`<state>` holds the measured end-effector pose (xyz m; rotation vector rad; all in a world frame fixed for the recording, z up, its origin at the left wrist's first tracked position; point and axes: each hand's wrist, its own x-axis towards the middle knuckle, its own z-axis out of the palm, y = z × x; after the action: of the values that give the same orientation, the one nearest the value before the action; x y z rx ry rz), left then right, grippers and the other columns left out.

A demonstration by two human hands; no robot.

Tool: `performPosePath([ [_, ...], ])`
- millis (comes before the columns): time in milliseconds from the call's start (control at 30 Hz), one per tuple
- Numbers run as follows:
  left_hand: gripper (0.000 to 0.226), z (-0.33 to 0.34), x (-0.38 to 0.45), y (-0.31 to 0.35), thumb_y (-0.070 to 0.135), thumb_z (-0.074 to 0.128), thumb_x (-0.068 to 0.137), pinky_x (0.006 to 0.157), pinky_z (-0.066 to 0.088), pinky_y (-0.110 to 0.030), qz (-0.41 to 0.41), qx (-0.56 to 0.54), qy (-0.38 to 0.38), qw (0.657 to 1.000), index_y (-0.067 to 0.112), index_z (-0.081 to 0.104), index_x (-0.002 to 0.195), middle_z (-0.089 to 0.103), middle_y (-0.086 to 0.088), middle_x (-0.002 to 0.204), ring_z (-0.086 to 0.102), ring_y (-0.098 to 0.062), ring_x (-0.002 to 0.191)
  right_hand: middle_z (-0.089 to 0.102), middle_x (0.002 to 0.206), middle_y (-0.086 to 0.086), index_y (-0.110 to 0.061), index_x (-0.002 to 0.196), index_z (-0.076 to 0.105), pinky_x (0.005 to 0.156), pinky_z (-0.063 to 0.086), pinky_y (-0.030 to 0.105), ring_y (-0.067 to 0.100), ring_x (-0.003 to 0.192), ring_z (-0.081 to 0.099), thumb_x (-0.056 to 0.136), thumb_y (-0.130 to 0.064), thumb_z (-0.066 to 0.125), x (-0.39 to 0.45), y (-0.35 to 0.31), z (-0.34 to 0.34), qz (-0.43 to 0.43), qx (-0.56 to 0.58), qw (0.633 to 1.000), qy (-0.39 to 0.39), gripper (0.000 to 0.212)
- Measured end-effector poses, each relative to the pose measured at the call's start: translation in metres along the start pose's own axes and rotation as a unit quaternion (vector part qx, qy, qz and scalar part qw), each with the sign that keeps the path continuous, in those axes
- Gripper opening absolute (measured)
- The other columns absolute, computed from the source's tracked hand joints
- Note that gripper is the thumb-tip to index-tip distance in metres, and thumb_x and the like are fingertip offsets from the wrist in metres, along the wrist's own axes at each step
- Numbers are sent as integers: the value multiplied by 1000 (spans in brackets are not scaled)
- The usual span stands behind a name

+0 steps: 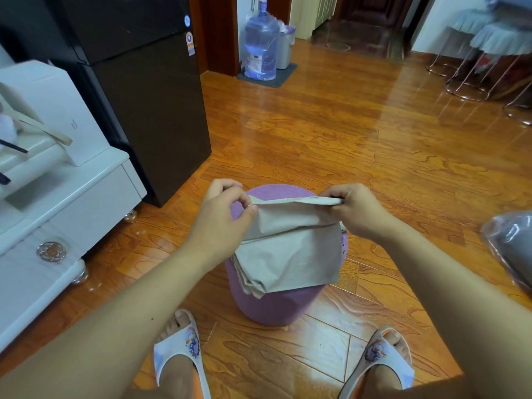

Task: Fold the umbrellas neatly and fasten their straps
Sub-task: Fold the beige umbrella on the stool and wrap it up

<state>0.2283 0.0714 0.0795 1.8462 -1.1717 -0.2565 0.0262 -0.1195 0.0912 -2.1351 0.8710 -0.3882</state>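
Note:
A beige umbrella (290, 254) lies collapsed on top of a round purple stool (273, 306), its canopy fabric hanging in loose folds over the front of the seat. My left hand (227, 208) pinches the left end of one fabric edge between thumb and fingers. My right hand (349, 208) grips the right end of the same edge, and the edge is stretched flat between both hands above the stool. The umbrella's shaft, handle and strap are hidden under the fabric.
A dark fridge (138, 90) and a white cabinet (57, 197) stand to the left. A water bottle (260, 41) stands at the back by a doorway, with chairs (489, 53) at the far right. A plastic-wrapped grey item (512, 249) lies on the wooden floor at right.

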Motion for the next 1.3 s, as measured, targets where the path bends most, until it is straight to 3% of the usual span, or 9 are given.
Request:
performPosePath([
  [100, 55, 4, 2, -2, 25, 85, 82, 109, 41, -31, -85, -121, -116, 982, 32, 50, 123, 47, 9, 139, 45, -4, 132, 75, 84, 4, -30, 81, 78, 63, 54, 50, 15, 73, 62, 86, -2, 70, -2, 1, -4, 12, 18, 1000, -21, 30],
  [167, 84, 11, 3, -8, 27, 91, 75, 109, 44, -31, -119, -125, -176, 969, 37, 42, 143, 49, 6, 144, 49, -7, 132, 76, 85, 6, -28, 81, 79, 61, 52, 45, 15, 73, 62, 87, 0, 70, -5, -1, -8, 18, 31, 999, -38, 30],
  [400, 20, 16, 2, -16, 7, 77, 83, 71, 47, -27, -36, -34, -182, 982, 25, 73, 90, 72, 8, 84, 62, -1, 76, 73, 75, -11, -21, 84, 77, 61, 49, 18, -2, 64, 60, 85, 6, 69, -15, -6, -19, 6, -21, 996, -90, 28],
  [600, 28, 14, -18, -25, 8, 69, 76, 91, 40, -11, 87, 7, -287, 954, 27, 75, 95, 63, 10, 115, 57, 1, 109, 74, 109, -17, -26, 97, 81, 98, 45, 19, -4, 107, 64, 89, -22, 77, -37, 6, -33, -40, -102, 971, -211, 10],
  [667, 24, 14, -26, -33, 13, 75, 78, 96, 37, -13, 105, 44, -312, 943, 32, 75, 93, 55, 14, 126, 51, 3, 118, 71, 117, -12, -23, 102, 80, 103, 44, 26, 0, 112, 62, 90, -21, 76, -45, 20, -27, -74, -143, 974, -160, 13],
  [800, 25, 18, -40, -42, 39, 79, 81, 105, 29, -17, 194, 164, -315, 914, 32, 72, 104, 46, 11, 141, 39, -6, 133, 50, 145, 8, -17, 137, 59, 114, 31, 37, 26, 136, 43, 89, -14, 71, -45, 46, -15, -83, -211, 974, 8, 49],
  [967, 36, 22, -51, -42, 52, 72, 81, 111, 38, -40, 261, 260, -284, 885, 31, 67, 110, 43, 3, 145, 38, -19, 139, 29, 162, 7, -18, 157, 28, 122, 18, 46, 33, 150, 19, 82, -2, 57, -28, 74, 0, 40, -313, 947, -62, 82],
  [1167, 56, 28, -57, -42, 58, 79, 71, 114, 33, -40, 297, 339, -254, 856, 25, 59, 112, 42, -5, 144, 39, -28, 137, 51, 133, 8, -19, 137, 51, 109, 31, 50, 37, 128, 44, 86, -20, 70, -19, 104, 13, 11, -415, 910, -18, 54],
  [1300, 42, 25, -61, -45, 62, 63, 88, 109, 40, -41, 274, 273, -233, 892, 23, 59, 100, 42, -5, 142, 39, -26, 135, 60, 108, 11, -11, 116, 59, 82, 48, 46, 37, 102, 57, 86, -19, 75, -20, 109, 13, -25, -344, 938, -41, 35],
])
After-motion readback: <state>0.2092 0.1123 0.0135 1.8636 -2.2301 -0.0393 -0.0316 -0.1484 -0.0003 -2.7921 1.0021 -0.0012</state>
